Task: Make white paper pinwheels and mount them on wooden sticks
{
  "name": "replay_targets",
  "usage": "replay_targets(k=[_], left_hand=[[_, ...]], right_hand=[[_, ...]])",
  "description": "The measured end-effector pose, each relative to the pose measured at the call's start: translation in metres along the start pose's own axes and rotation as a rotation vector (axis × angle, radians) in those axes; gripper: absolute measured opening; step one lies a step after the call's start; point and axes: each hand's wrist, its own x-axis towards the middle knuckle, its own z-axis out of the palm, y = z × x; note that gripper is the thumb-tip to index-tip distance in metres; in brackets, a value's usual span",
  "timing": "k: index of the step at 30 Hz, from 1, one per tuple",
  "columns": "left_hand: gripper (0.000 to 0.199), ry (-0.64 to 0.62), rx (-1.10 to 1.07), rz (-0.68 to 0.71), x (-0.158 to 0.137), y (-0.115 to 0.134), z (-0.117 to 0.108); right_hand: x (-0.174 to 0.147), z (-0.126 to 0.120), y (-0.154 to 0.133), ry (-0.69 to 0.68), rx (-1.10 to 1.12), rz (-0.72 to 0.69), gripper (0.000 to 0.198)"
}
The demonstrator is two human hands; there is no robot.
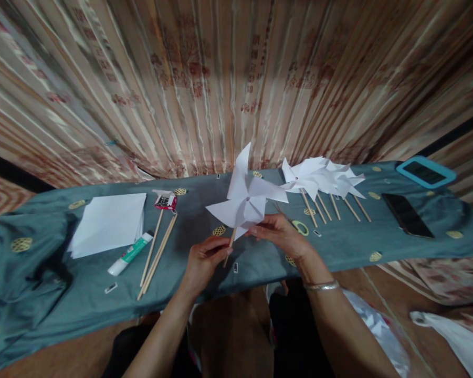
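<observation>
A white paper pinwheel on a wooden stick is held upright over the middle of the table. My left hand is closed, pinching the stick between thumb and fingers just below the blades. From the right, my right hand has its fingers closed at the pinwheel's lower blade; the fingertips are partly hidden by the paper. Just beyond my right hand lies a pair of scissors with light green handles. Several more paper pinwheels lie overlapping at the back right, their sticks pointing toward me.
On the left are a stack of white paper, a glue stick, loose wooden sticks and a small red box. A black phone and a blue-framed device lie far right. A patterned curtain hangs behind the cloth-covered table.
</observation>
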Motion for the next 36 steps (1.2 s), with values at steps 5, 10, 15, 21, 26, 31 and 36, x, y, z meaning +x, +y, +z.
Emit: replay_targets(k=[5,10,15,21,26,31,36], left_hand=[[0.019,-0.015,0.016,0.0,0.0,0.002,0.0],[0.02,-0.024,-0.005,0.012,0.0,0.001,0.003],[0.025,-0.013,-0.009,-0.008,-0.001,-0.001,0.002],[0.026,0.035,-0.032,-0.038,0.0,-0.001,-0.001],[0.024,0.012,-0.05,-0.047,0.0,0.0,-0.001],[0.024,-0.019,-0.03,-0.044,0.0,-0.001,0.0],[0.027,-0.014,-0.04,-0.066,0.0,-0.002,0.0]], right_hand=[[-0.003,-0.004,0.0,0.011,0.113,0.016,0.03],[-0.002,0.009,-0.004,-0.079,0.091,0.032,0.039],[-0.005,0.005,-0.017,-0.193,-0.146,0.081,0.043],[-0.024,-0.031,-0.031,-0.19,-0.07,0.008,0.033],[-0.021,-0.044,-0.029,0.34,0.2,-0.327,0.018],[-0.009,-0.033,-0.02,0.374,0.141,-0.325,0.034],[-0.008,-0.025,-0.011,0.189,0.155,-0.26,0.033]])
